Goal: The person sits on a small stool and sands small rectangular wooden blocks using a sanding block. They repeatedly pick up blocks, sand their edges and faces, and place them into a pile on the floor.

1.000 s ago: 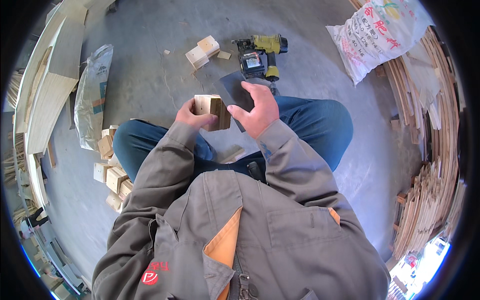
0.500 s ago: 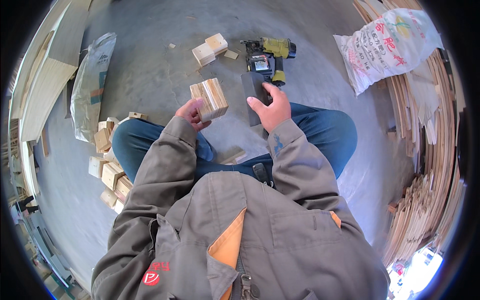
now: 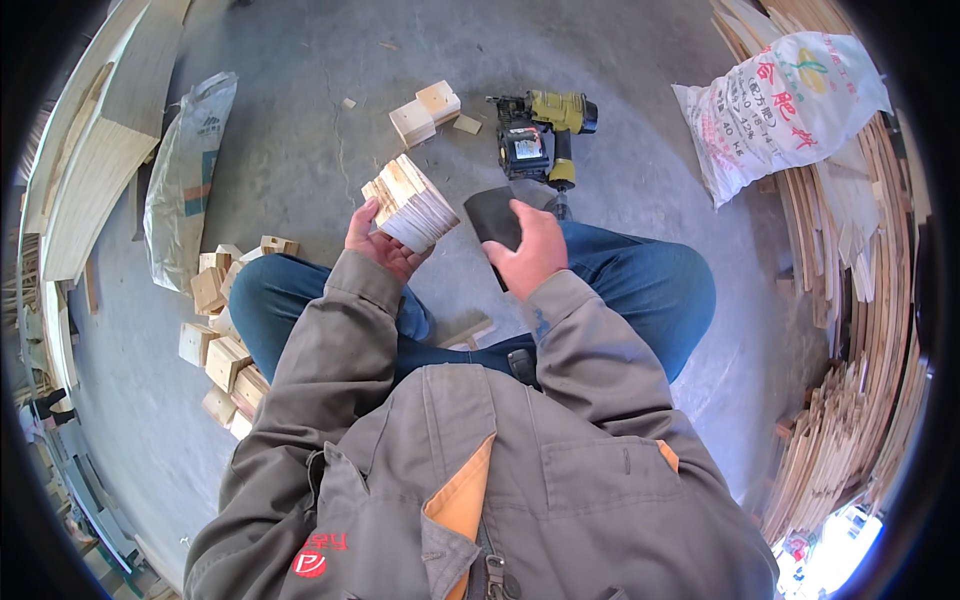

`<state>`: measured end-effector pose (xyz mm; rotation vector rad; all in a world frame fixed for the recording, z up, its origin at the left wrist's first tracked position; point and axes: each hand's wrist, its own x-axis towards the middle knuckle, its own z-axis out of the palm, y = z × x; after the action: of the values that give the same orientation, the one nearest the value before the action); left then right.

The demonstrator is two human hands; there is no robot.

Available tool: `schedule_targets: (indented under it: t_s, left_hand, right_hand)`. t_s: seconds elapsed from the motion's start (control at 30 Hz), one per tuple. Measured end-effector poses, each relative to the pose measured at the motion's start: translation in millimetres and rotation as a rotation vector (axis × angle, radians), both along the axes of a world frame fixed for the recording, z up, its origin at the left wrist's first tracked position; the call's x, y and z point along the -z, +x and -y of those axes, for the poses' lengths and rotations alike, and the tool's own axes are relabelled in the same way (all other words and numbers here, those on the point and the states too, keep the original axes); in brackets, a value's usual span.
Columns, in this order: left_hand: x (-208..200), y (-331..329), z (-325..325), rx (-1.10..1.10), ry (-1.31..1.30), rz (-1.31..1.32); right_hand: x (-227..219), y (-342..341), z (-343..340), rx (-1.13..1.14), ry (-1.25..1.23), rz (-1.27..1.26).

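A layered plywood block rests in my left hand, the fingers under it and the thumb at its left side. Its layered edges face up and toward the right. In my right hand is a dark grey sheet, perhaps sandpaper, pinched between thumb and fingers. The sheet is close to the right side of the block, with a small gap between them. Just beyond it lies a yellow and black nail gun on the concrete floor.
Two joined wood blocks and a thin wood chip lie beyond my hands. More blocks are heaped by my left knee. A white sack lies on stacked boards at the right; an empty-looking bag leans at the left.
The block has tilted in my left hand, showing more of its layered edges. My right hand has brought the dark sheet left and nearer to me, closer to the block.
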<state>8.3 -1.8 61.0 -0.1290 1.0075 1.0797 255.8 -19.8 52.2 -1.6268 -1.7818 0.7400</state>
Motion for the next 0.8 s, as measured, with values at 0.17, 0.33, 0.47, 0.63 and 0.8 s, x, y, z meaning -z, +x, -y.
schedule_targets:
  t_s: [0.17, 0.33, 0.47, 0.63, 0.8]
  left_hand:
    - [4, 1, -4, 0.07, 0.003, -0.025]
    - [7, 6, 0, 0.093, 0.009, -0.038]
    - [8, 6, 1, 0.079, 0.03, -0.028]
    - [15, 2, -2, -0.009, 0.07, 0.002]
    - [9, 11, -5, -0.015, 0.089, -0.023]
  right_hand:
    - [-21, 1, -1, 0.029, 0.05, -0.147]
    - [-31, -11, -2, -0.038, -0.017, -0.327]
    - [-22, -12, -1, -0.052, -0.096, -0.294]
    - [-12, 1, -4, 0.04, -0.18, -0.158]
    - [-32, -10, -1, -0.05, 0.165, -0.164]
